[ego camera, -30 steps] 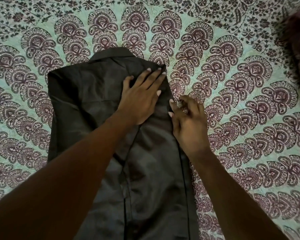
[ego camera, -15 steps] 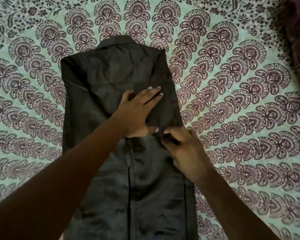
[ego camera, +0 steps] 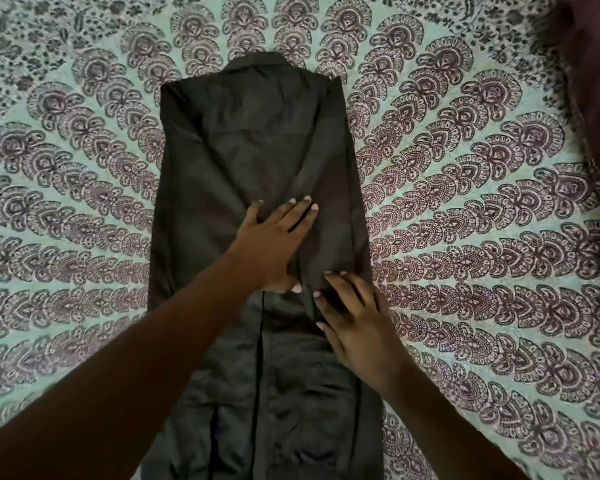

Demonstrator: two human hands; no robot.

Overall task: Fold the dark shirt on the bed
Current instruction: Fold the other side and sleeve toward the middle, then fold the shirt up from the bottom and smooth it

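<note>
Lower on the dark shirt (ego camera: 257,150) now, left hand (ego camera: 274,244) flat, right hand (ego camera: 357,320) with unclear grip, patterned bedspread (ego camera: 482,237) beneath.

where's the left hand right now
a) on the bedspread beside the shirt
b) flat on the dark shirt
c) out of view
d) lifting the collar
b: the left hand lies with straight fingers pressed flat on the middle of the dark shirt.
</note>
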